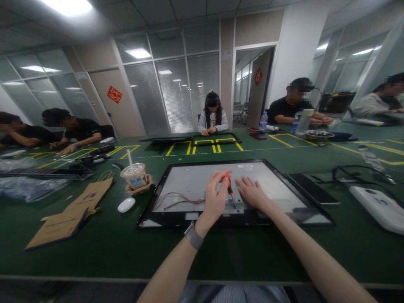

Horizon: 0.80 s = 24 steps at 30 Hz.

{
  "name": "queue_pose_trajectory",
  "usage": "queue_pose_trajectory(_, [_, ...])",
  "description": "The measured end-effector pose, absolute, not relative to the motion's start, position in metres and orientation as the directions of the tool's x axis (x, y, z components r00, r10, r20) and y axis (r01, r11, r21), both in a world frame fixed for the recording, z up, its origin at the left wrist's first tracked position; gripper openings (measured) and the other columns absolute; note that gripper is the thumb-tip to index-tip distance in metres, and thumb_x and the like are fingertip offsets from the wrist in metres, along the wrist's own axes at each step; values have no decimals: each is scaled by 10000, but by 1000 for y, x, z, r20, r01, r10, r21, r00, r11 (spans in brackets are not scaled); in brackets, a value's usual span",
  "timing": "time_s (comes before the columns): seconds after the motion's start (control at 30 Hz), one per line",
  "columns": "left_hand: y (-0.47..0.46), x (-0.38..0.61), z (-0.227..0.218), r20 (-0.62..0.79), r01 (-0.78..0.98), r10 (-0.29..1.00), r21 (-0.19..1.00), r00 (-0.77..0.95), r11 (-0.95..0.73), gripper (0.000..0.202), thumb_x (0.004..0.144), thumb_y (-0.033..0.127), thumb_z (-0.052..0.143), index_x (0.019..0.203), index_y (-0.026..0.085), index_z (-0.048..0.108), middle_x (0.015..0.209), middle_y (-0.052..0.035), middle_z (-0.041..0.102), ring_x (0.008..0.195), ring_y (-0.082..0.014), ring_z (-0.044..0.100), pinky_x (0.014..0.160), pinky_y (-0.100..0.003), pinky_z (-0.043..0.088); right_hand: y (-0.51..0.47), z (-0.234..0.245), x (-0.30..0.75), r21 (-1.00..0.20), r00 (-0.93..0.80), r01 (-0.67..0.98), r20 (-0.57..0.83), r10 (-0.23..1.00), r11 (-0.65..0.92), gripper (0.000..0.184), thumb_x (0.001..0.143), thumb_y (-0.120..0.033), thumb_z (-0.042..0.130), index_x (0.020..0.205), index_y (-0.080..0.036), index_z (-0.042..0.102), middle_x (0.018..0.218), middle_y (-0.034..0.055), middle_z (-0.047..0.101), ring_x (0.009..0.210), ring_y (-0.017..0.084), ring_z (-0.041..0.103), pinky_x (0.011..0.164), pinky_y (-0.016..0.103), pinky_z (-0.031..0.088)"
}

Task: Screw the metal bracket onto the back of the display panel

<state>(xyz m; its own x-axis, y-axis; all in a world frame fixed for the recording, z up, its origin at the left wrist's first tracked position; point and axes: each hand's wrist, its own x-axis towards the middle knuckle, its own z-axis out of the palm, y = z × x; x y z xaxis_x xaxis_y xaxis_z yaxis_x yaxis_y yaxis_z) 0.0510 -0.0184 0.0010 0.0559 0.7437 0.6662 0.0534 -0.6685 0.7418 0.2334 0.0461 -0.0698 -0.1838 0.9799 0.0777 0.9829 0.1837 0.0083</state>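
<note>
In the head view, the left hand (217, 194) pinches a screwdriver (229, 186) with a red-orange and black handle. Its thumb and fingers are closed around the top of the handle. The screwdriver leans a bit and points down from the fingers to a small metal plate (237, 209) on the panel (186, 179). I cannot tell if the tip touches a screw.

The right hand (255, 194) holds nothing. It is flat on the panel, just right of the screwdriver, with its fingers out straight and a little apart. The panel lies flat under both hands, gray with a black edge. Thin wires (181, 197) lie on it, left of the left fingers.

A watch (193, 236) is on the left wrist. Farther left of the left fingers are a white mouse (126, 205), a cup (135, 176) with a straw, and a brown bag (71, 214). Right of the right fingers, past the panel's edge, are a black phone (313, 189) and a white box (378, 208). Far ahead of the fingers, a person (212, 118) sits across the green table (110, 256).
</note>
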Motion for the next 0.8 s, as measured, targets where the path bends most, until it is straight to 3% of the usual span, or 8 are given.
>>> queue_pose_trajectory(0.17, [-18, 52, 0, 679, 87, 733, 729, 35, -679, 190, 908, 300, 611, 1023, 211, 733, 916, -33, 522, 825, -148, 558, 804, -284, 486, 48, -73, 236, 0, -206, 978, 94, 974, 207, 576, 995, -360, 199, 1504, -175, 395, 1559, 199, 351, 1423, 350, 306, 1094, 610, 263])
queue_pose_trajectory(0.37, [-19, 51, 0, 658, 48, 752, 751, 32, -659, 298, 980, 270, 445, 1117, 205, 702, 1056, -73, 579, 962, -179, 580, 882, -311, 477, 49, -73, 236, 16, -203, 979, 88, 975, 202, 577, 996, -351, 186, 1505, -174, 391, 1559, 196, 353, 1420, 346, 314, 1094, 599, 269])
queue_pose_trajectory(0.47, [-17, 51, 0, 656, 23, 753, 753, 58, -658, 303, 981, 267, 446, 1166, 194, 675, 1029, -81, 620, 946, -187, 602, 868, -321, 484, 48, -73, 236, 16, -204, 979, 89, 975, 203, 577, 997, -355, 183, 1506, -175, 387, 1561, 194, 349, 1423, 342, 308, 1095, 600, 268])
queue_pose_trajectory(0.8, [-16, 53, -1, 693, 128, 721, 717, -22, -685, 128, 877, 265, 656, 957, 219, 744, 870, -17, 499, 834, -150, 544, 841, -297, 461, 49, -73, 236, 6, -198, 980, 78, 977, 198, 562, 1004, -371, 220, 1509, -191, 386, 1562, 183, 353, 1426, 343, 302, 1100, 599, 259])
